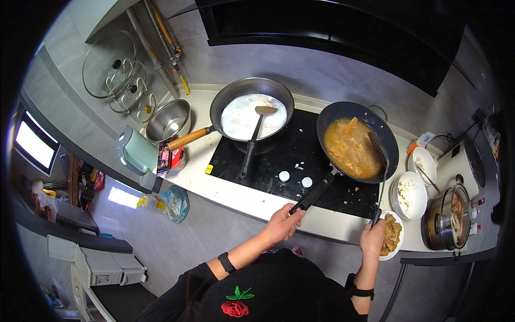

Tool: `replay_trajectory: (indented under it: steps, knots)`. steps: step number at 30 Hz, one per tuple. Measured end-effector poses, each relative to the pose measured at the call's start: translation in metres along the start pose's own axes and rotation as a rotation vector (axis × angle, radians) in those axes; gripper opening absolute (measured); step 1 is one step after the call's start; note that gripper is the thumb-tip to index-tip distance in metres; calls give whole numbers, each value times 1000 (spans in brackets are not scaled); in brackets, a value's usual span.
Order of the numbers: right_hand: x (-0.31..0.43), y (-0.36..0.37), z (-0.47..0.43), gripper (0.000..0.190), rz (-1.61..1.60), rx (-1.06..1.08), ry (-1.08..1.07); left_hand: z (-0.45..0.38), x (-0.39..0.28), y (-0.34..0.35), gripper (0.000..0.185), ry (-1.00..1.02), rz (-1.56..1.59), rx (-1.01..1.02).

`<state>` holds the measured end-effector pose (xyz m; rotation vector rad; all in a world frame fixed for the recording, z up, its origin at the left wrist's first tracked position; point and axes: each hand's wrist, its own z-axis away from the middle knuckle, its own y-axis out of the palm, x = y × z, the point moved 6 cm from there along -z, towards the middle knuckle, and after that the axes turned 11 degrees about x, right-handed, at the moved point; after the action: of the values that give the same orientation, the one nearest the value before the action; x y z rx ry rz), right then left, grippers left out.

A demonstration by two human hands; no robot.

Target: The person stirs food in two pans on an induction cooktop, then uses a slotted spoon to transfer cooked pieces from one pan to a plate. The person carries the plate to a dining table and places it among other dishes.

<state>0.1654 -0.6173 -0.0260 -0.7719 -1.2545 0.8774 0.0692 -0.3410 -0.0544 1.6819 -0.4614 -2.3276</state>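
Observation:
My left hand (285, 222) grips the black handle of a dark wok (388, 137) on the right side of the black cooktop (277, 169). Brown, bubbling stew (346, 141) fills its bottom. With my right hand (372, 237) I hold a long-handled slotted spatula (378, 147), its head at the right side of the stew. Just beside that hand, fried brown pieces (391, 237) lie on a white plate. A second wok (251, 86) with a wooden handle stands at the left burner, holding white liquid (241, 116) and a black-handled spatula (253, 141).
Left of the cooktop are a steel bowl (169, 120), a pale green pitcher (139, 151) and a phone (164, 159). White bowls (409, 196), a steel pot (436, 225) and a white cooker (458, 161) stand at the right. Glass lids (110, 64) hang on the wall.

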Motion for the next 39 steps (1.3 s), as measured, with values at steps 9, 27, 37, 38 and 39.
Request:
replay_trajectory:
  steps: [9,27,37,38,39]
  knots:
    - [9,-6,0,30,-19,-49,-7,0,-5,3,25,-12,-15,-4]
    - [9,-12,3,35,43,8,17,2,-2,4,27,11,-29,16]
    - [6,-9,2,33,51,-12,-20,6,-6,7,20,-19,-36,0]
    - [5,-9,2,33,57,-22,-23,6,-6,8,21,-19,-42,1]
    - [5,-9,2,33,63,-32,-27,5,-6,8,21,-19,-48,2]
